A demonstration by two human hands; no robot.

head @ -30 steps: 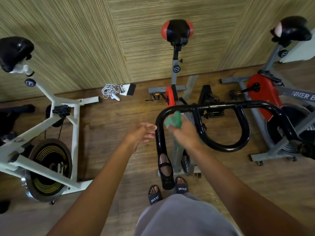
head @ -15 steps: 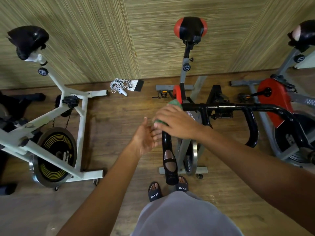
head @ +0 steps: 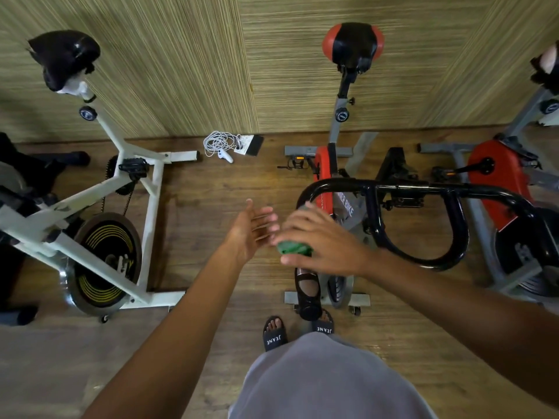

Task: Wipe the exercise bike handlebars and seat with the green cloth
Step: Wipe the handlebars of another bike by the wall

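Right hand [head: 320, 240] over mostly hidden green cloth [head: 295, 247]

a white bike [head: 90, 189] stands to my left, a coiled white cable [head: 219, 142] on the floor [head: 205, 189] by the wall [head: 181, 62]

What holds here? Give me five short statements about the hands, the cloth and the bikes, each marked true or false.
1. The right hand presses the crumpled green cloth onto the black tubular handlebar. True.
2. The left hand grips the handlebar. False: it hovers open beside it, holding nothing.
3. The red and black padded seat stands near the striped wall. True.
4. The cloth lies on that seat. False: it is under the right hand at the handlebar.
5. A coiled white cable lies on the wooden floor. True.
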